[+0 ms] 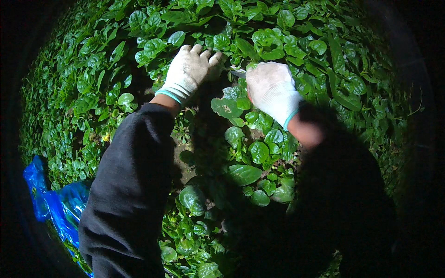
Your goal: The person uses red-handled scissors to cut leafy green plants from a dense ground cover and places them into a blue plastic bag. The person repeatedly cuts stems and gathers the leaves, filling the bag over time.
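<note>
My right hand (269, 80), in a white knit glove with a teal cuff, is closed around a knife. The knife's short metal blade (238, 73) points left, and a bit of red handle shows below the fist. My left hand (191, 67), gloved the same way, reaches palm-down into leafy green plants (264, 40) that look like Malabar spinach. Its fingers curl among the leaves just left of the blade. Shadow and the hand itself hide whatever lies under the palm, so a stem in its grasp cannot be made out.
Broad glossy leaves (259, 153) grow between my forearms, one larger leaf (226, 108) having a damaged spot. Bare soil (184, 160) shows beside my left sleeve. A blue plastic bag (62, 205) lies at the lower left. Darkness surrounds the lit patch.
</note>
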A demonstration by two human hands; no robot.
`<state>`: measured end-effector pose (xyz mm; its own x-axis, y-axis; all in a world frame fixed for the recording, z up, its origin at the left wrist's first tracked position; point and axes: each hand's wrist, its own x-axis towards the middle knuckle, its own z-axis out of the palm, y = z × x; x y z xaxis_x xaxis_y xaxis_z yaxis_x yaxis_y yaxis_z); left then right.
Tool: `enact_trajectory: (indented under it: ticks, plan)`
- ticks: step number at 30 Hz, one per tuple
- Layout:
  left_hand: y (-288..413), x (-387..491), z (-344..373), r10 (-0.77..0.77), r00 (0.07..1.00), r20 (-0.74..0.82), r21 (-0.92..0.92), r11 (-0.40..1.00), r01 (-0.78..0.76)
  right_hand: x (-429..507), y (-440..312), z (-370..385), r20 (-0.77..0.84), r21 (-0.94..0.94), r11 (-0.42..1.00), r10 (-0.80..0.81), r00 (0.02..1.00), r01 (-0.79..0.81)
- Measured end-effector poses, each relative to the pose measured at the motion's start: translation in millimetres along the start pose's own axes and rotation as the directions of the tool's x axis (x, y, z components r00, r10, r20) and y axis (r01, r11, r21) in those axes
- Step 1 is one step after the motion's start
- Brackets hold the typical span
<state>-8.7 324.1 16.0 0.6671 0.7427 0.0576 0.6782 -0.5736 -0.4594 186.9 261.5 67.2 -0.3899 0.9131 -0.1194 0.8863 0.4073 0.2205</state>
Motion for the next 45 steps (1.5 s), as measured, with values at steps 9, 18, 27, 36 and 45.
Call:
enact_trajectory:
  ticks: [9, 18, 27, 36, 45]
  plan:
    - [4.7, -5.2, 12.1, 0.050, 0.996, -0.075, -0.002, 0.999, -0.050, 9.9, -18.0, 12.1, 0.010, -0.346, 0.935, -0.084, 0.996, 0.082]
    - [9.5, -10.7, -6.9, 0.295, 0.901, -0.318, 0.129, 0.955, -0.267, -46.1, 1.4, 24.0, -0.151, 0.033, 0.996, 0.090, 0.984, -0.086]
    - [-1.5, -10.2, -9.4, 0.231, 0.961, -0.154, 0.087, 0.972, -0.220, -18.1, -6.5, 20.1, 0.016, -0.038, 0.996, 0.078, 0.997, -0.077]
    - [-2.8, -10.6, -7.0, 0.279, 0.936, -0.212, 0.139, 0.957, -0.254, 3.4, -16.9, 7.2, 0.099, -0.242, 0.967, -0.058, 0.993, 0.080]
    - [1.0, -9.8, -39.3, 0.431, 0.897, -0.097, 0.182, 0.894, -0.409, -62.6, 15.2, 16.4, -0.080, 0.196, 0.970, 0.163, 0.983, -0.145]
